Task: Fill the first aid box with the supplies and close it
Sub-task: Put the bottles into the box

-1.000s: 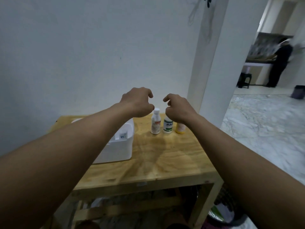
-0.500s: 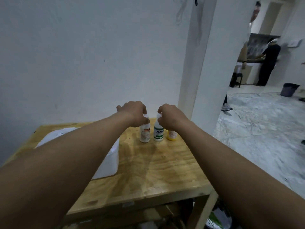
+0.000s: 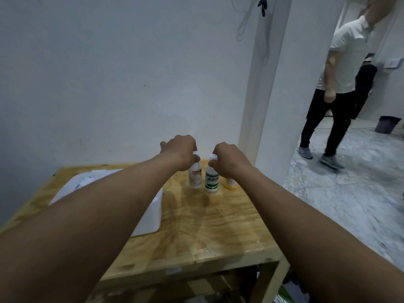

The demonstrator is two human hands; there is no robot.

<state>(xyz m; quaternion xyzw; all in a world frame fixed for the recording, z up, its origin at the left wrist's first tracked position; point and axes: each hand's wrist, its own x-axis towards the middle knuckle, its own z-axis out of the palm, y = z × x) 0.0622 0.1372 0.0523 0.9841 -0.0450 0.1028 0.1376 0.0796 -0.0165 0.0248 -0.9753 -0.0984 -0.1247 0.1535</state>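
Note:
A white first aid box (image 3: 150,215) stands open on the left of the wooden table (image 3: 218,232), with small packets inside; my left forearm hides most of it. Three bottles stand at the table's far edge. My left hand (image 3: 180,153) is closed around the neck of the white bottle with a red label (image 3: 195,178). My right hand (image 3: 227,159) is closed around the neck of the white bottle with a green label (image 3: 211,179). A small yellow bottle (image 3: 230,184) stands just right of them, partly hidden under my right wrist.
A white wall rises right behind the table, and a white pillar (image 3: 269,84) stands at its far right corner. A person in a white shirt and black trousers (image 3: 332,95) walks across the marble floor on the right. A dark bin (image 3: 387,124) stands far right.
Both hands have dropped from above the bottles onto them and closed on their necks. The view has shifted, and a person has walked into the doorway on the right.

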